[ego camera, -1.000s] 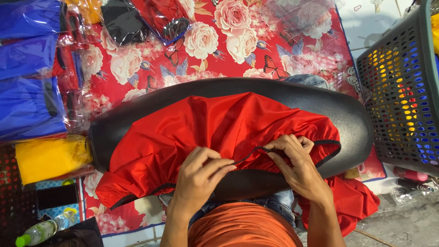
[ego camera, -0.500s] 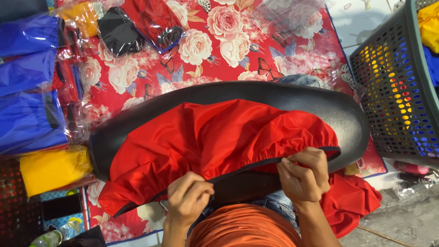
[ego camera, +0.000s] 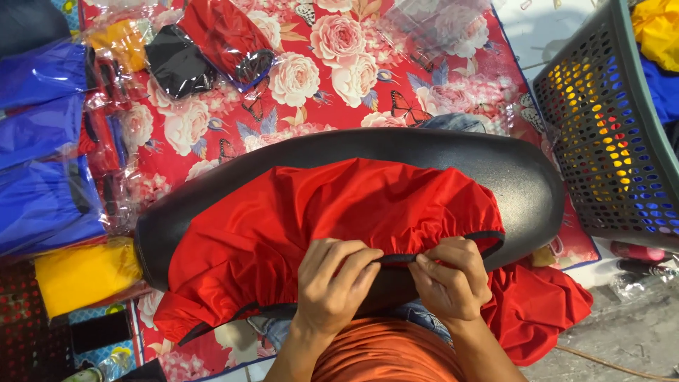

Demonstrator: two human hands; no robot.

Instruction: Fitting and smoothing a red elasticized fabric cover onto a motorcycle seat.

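While I look down from the head camera, the biggest thing I see is the red flower cloth [ego camera: 339, 78] that covers the table. On it, near me, lies a long black seat [ego camera: 523, 177], running left to right. A red cover [ego camera: 332, 212] is pulled over the middle of the seat, and it has a thin black stretchy edge [ego camera: 488, 237] along its near side. To the right stands a grey basket [ego camera: 608, 141] with holes, and bright cloth shows through them. On the far left lie blue bags [ego camera: 42, 170] in clear wrap, with a yellow bag [ego camera: 85, 272] nearer to me.

My left hand [ego camera: 332, 283] curls its fingers over the near edge of the cover and pinches it. My right hand [ego camera: 453, 279], just beside it, pinches the black edge too.

I think the cover is light, thin and soft, and a bit slippery. It bunches up in folds. The best place to hold it is the black edge, since that part is thicker and stretches. The seat looks stiff and smooth.
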